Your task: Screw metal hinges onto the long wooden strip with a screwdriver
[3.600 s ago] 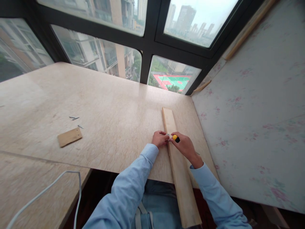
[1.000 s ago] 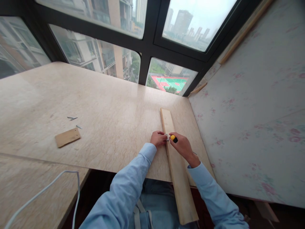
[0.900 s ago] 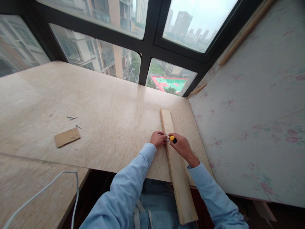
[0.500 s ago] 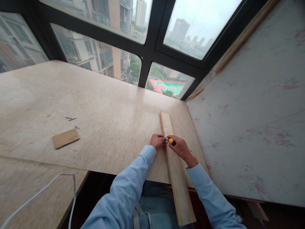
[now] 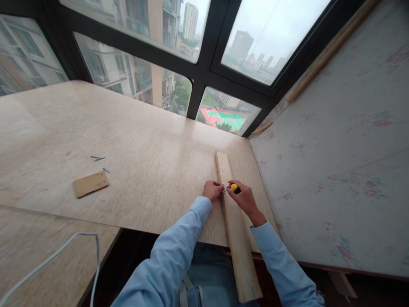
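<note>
A long wooden board lies along the tabletop and juts over its front edge toward me. My left hand is closed at the board's left edge, its fingertips pinching a small shiny metal piece whose exact kind is too small to make out. My right hand, also closed, grips a screwdriver with a yellow and black handle. The tool's tip points left toward the metal piece; whether they touch is unclear.
On the marble-patterned tabletop, to the left, lie a small wooden plate with holes and several screws. A white cable loops at the lower left. Windows stand behind, and a flowered wall rises on the right.
My right hand and the screwdriver have shifted slightly to the right, away from the left fingertips. The left hand keeps its place at the metal piece. The view has moved a little.
</note>
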`<state>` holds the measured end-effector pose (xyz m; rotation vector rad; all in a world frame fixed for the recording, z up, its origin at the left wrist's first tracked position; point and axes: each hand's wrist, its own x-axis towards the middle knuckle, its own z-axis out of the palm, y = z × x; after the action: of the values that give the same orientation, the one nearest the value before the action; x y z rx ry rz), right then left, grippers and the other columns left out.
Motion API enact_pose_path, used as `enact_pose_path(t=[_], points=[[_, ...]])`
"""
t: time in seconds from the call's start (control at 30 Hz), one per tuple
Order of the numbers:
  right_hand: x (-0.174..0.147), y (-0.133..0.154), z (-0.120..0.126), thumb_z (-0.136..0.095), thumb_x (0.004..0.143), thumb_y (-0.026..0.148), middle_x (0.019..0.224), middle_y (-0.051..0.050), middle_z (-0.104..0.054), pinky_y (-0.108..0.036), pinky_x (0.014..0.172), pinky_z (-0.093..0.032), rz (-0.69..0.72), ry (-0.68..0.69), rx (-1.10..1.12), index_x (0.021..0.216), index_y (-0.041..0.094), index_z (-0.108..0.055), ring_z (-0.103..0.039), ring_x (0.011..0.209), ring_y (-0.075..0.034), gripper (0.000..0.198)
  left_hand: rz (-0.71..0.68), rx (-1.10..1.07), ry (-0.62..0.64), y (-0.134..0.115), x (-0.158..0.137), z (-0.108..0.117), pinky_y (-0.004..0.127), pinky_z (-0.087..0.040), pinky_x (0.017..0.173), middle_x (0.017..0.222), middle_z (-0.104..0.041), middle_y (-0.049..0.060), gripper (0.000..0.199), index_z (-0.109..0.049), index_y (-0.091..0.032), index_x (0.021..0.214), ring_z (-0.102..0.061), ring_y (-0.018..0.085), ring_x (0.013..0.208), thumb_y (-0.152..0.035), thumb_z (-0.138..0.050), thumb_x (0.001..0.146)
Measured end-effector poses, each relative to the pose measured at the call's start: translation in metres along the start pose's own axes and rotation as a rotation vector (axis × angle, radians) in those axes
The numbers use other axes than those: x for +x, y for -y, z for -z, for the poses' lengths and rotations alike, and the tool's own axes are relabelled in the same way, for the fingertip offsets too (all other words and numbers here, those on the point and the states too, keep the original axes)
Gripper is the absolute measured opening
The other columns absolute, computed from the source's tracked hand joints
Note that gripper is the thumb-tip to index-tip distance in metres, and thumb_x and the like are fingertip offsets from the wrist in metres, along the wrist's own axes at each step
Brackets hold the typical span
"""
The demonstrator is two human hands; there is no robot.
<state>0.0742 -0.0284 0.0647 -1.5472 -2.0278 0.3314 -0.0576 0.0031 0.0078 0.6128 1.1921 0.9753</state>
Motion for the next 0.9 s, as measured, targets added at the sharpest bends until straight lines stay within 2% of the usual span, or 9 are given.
enact_pose_path(t=[0.13,0.2,0.27,0.33,0.47,0.6,0.7,0.8,0.9], points=[[0.0,0.008,0.005,-0.06,0.08,0.034,0.091,-0.007,-0.075,-0.036,0.083,-0.054,-0.033,-0.072,0.048,0.103,0.02,-0.067,-0.07,0.085,-0.022,0.028,-0.042,0.05,-0.027,0.004,0.002,-0.001,0.021,-0.047,0.051,0.06,-0.061,-0.001,0.021,-0.056,-0.015,0.068,-0.062,0.014,0.059,-0.01,-0.074,0.06],[-0.001,0.01,0.007,-0.06,0.078,0.034,0.09,-0.007,-0.074,-0.035,0.077,-0.056,-0.097,-0.056,0.063,0.101,0.019,-0.068,-0.07,0.081,-0.022,0.028,-0.075,0.072,-0.037,0.008,0.004,-0.001,0.02,-0.047,0.052,0.06,-0.062,-0.001,0.02,-0.056,-0.016,0.07,-0.062,0.013,0.059,-0.01,-0.073,0.062],[-0.004,0.01,0.009,-0.06,0.074,0.032,0.082,-0.005,-0.073,-0.03,0.06,-0.055,-0.242,0.006,0.093,0.097,0.018,-0.069,-0.068,0.065,-0.019,0.028,-0.123,0.099,-0.03,0.013,0.006,0.0,0.021,-0.047,0.053,0.061,-0.063,0.0,0.018,-0.057,-0.016,0.073,-0.062,0.013,0.059,-0.01,-0.071,0.064],[-0.01,0.007,0.01,-0.06,0.07,0.029,0.069,-0.001,-0.068,-0.025,0.044,-0.047,-0.402,0.102,0.144,0.094,0.017,-0.068,-0.059,0.046,-0.014,0.028,-0.164,0.118,-0.012,0.018,0.008,0.002,0.021,-0.047,0.055,0.064,-0.065,0.001,0.015,-0.059,-0.016,0.077,-0.062,0.014,0.059,-0.009,-0.068,0.067],[-0.028,-0.001,0.012,-0.059,0.064,0.021,0.048,0.007,-0.055,-0.019,0.035,-0.034,-0.567,0.237,0.251,0.087,0.016,-0.066,-0.048,0.034,-0.01,0.025,-0.192,0.157,-0.004,0.02,0.004,0.003,0.023,-0.048,0.06,0.071,-0.069,0.004,0.011,-0.064,-0.015,0.083,-0.064,0.015,0.064,-0.009,-0.063,0.073],[-0.044,-0.005,0.015,-0.06,0.065,0.022,0.047,0.009,-0.052,-0.017,0.031,-0.029,-0.673,0.253,0.395,0.088,0.017,-0.063,-0.045,0.033,-0.009,0.025,-0.328,0.42,-0.065,0.007,-0.007,-0.001,0.027,-0.048,0.072,0.076,-0.071,0.008,0.008,-0.066,-0.016,0.074,-0.066,0.02,0.076,-0.01,-0.059,0.075],[-0.048,-0.006,0.018,-0.062,0.066,0.024,0.046,0.008,-0.052,-0.016,0.031,-0.027,-0.711,0.25,0.462,0.088,0.017,-0.063,-0.043,0.032,-0.007,0.022,-0.403,0.655,-0.087,-0.008,-0.013,-0.002,0.03,-0.047,0.078,0.071,-0.068,0.01,0.015,-0.061,-0.017,0.06,-0.066,0.024,0.081,-0.009,-0.06,0.072],[-0.046,-0.006,0.018,-0.062,0.067,0.022,0.047,0.008,-0.052,-0.016,0.03,-0.028,-0.716,0.269,0.48,0.089,0.016,-0.063,-0.042,0.033,-0.007,0.023,-0.355,0.749,-0.04,-0.02,-0.011,0.001,0.03,-0.048,0.078,0.065,-0.065,0.01,0.018,-0.059,-0.017,0.054,-0.066,0.026,0.084,-0.008,-0.061,0.07],[-0.042,-0.006,0.015,-0.061,0.068,0.021,0.048,0.008,-0.052,-0.016,0.031,-0.029,-0.729,0.294,0.468,0.089,0.014,-0.063,-0.042,0.033,-0.007,0.023,-0.264,0.789,0.009,-0.024,-0.007,0.005,0.029,-0.05,0.075,0.07,-0.068,0.009,0.011,-0.067,-0.015,0.066,-0.067,0.024,0.084,-0.01,-0.059,0.072]])
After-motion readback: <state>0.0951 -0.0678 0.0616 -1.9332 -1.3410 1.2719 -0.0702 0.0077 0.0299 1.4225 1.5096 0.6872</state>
